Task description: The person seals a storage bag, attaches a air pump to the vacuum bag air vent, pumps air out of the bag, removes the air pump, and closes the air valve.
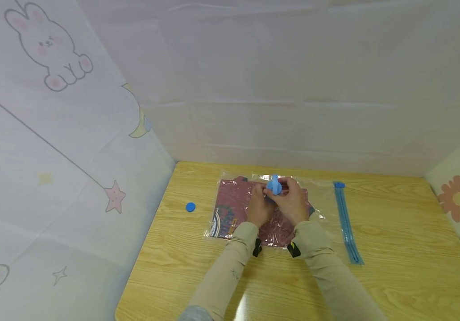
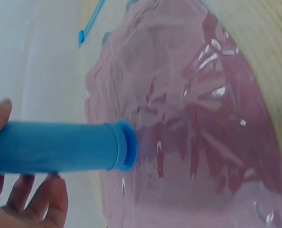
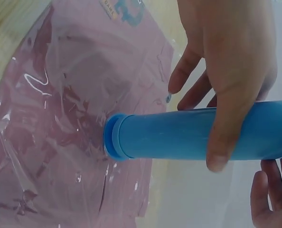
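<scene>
A blue hand pump (image 1: 274, 186) stands upright on a clear plastic storage bag (image 1: 323, 196), its flared base (image 3: 114, 137) pressed to the film. Inside the bag lies a folded maroon garment (image 1: 238, 196) with a printed patch. My left hand (image 1: 259, 207) holds the pump's tube from the left, thumb laid across the near side in the right wrist view. My right hand (image 1: 292, 203) grips the pump from the right, higher up, beneath the handle. Part of its fingers (image 3: 274, 190) shows at that view's lower right edge.
A small blue round cap (image 1: 190, 207) lies on the wooden table (image 1: 165, 249), left of the bag. The bag's blue zip strip (image 1: 346, 227) runs along its right end, with a slider (image 1: 338, 184) at the far corner. Pale printed sheets (image 1: 286, 89) hang behind and at both sides.
</scene>
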{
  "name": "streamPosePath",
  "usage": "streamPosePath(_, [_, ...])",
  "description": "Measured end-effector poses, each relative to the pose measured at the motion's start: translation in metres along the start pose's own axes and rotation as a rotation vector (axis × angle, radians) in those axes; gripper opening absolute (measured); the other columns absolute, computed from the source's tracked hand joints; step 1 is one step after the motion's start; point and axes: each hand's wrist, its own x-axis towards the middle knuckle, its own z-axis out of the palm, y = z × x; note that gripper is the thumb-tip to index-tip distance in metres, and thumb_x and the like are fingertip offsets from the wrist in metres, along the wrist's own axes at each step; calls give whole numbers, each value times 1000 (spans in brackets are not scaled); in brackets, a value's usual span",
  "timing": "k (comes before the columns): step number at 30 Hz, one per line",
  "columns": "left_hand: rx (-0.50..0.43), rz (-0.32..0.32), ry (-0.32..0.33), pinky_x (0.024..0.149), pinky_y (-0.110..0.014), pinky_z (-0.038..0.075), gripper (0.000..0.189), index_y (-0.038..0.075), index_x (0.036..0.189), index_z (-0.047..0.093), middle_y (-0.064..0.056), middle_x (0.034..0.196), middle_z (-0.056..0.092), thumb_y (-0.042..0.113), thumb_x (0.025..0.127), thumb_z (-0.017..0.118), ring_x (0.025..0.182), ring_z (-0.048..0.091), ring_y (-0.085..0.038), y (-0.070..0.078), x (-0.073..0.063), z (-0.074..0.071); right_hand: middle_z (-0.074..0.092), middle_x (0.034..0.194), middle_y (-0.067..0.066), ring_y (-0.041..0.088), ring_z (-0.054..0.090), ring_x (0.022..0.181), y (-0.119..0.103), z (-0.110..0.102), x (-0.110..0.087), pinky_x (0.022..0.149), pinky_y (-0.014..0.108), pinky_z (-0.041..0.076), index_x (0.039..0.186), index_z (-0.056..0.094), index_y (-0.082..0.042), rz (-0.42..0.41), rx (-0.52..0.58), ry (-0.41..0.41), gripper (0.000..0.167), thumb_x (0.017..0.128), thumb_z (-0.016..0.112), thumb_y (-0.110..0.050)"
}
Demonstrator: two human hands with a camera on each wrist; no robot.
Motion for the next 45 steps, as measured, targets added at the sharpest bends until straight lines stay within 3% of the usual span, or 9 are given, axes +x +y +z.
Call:
streamPosePath(4, [-103,1,-117,85,-34,52,48,10,124,46,-9,117,54,26,86,71,103,60,-25,-7,2,-9,59,121,15,30,58,108,1,-2,1,89,44,50,128,54,-6,-11,-38,-26,55,85,74,-34])
streamPosePath(8, [-193,-12,-210,91,-36,52,58,9,134,44,-13,126,55,23,85,73,111,59,-30,-10,6,-21,60,127,18,36,58,115,1,-8,4,93,51,50,134,53,-8,-78,-65,-76,53,88,71,-28])
streamPosePath(12, [-215,11,-242,96,-39,51,63,9,138,43,-18,132,55,22,85,74,116,58,-32,-8,9,-31,52,137,23,43,53,123,0,-14,7,101,55,46,140,49,-6,-134,-53,-153,52,92,66,-18])
streamPosePath(17, [-183,64,-266,98,-39,50,63,9,140,43,-14,134,55,21,85,74,119,57,-34,-4,11,-35,43,146,23,43,45,131,2,-17,9,107,55,40,146,42,-10,-102,-9,-252,55,95,61,-15])
streamPosePath(21, [-153,56,-282,99,-39,50,63,11,141,42,-10,135,55,21,87,72,122,57,-32,-1,10,-35,41,148,23,44,43,133,4,-16,9,108,56,38,147,40,-9,-100,21,-277,56,95,60,-13])
streamPosePath(28, [-52,39,-269,104,-41,46,52,15,137,50,-7,133,60,23,89,69,125,56,-25,1,7,-31,38,150,22,46,43,132,5,-13,4,105,58,40,149,36,-10,-77,77,-263,59,95,59,-13])
streamPosePath(36, [-105,-28,-188,102,-40,47,50,10,131,54,-9,130,61,22,87,73,122,58,-24,2,6,-25,43,144,20,39,44,133,10,-6,-2,111,50,37,144,35,-4,22,170,-127,64,91,67,-23])
streamPosePath(41, [-59,-62,-104,88,-35,53,44,13,120,54,-5,115,65,28,84,74,103,63,-20,3,2,-17,46,137,21,38,47,128,13,-4,-4,109,50,39,143,34,-3,53,156,-77,74,87,72,-33])
streamPosePath(45, [-18,-33,-34,78,-35,52,35,11,111,50,-6,104,62,25,86,70,88,61,-19,5,0,-11,48,134,18,36,48,125,13,-1,-4,106,49,42,144,33,-4,49,103,-68,79,85,73,-39])
